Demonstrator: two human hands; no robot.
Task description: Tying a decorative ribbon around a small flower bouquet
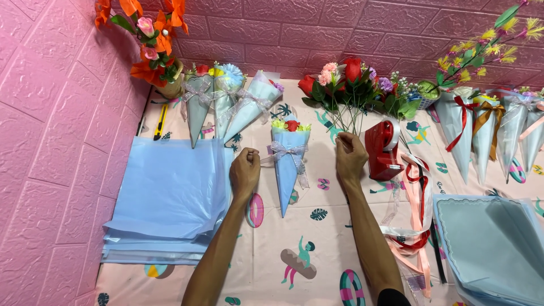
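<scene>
A small cone bouquet (288,164) in light blue paper lies on the patterned tablecloth (317,249) between my hands, with red and yellow flowers at its top and a silver ribbon bow (288,149) tied round it. My left hand (245,171) is closed on the bow's left ribbon end. My right hand (350,156) is closed to the right of the cone, apparently pinching the other ribbon end, which is too thin to make out.
A stack of light blue wrapping sheets (170,198) lies at left, another blue stack (493,243) at right. Finished cones (226,105) lie at the back left and several more (493,130) at right. Loose artificial flowers (357,85), a red tape dispenser (382,148) and red ribbons (416,209) are nearby.
</scene>
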